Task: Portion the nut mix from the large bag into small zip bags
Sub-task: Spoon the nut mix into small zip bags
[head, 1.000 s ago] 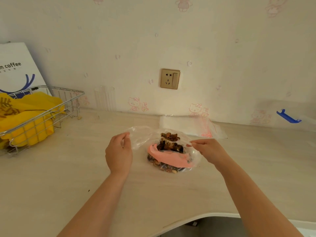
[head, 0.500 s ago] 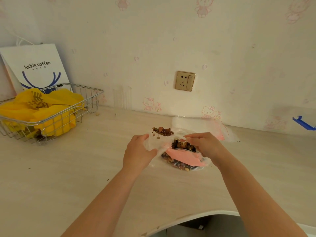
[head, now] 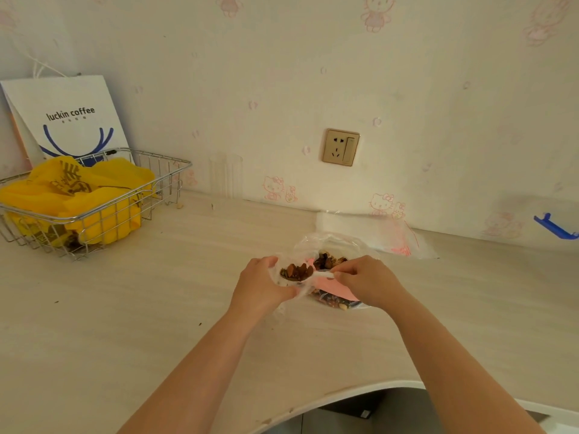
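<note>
**Nut scoop over small bag, 2 hands engaged**

Pale wood-grain counter [head: 125,324] against cartoon-print wallpaper; wire basket [head: 103,211] far left. Large bag [head: 332,245] lies open just beyond your hands. Your left hand [head: 261,286] grips the small zip bag [head: 286,278]; your right hand [head: 365,281] pinches a white scoop [head: 322,274] holding nut mix [head: 296,271] at its mouth.
</note>
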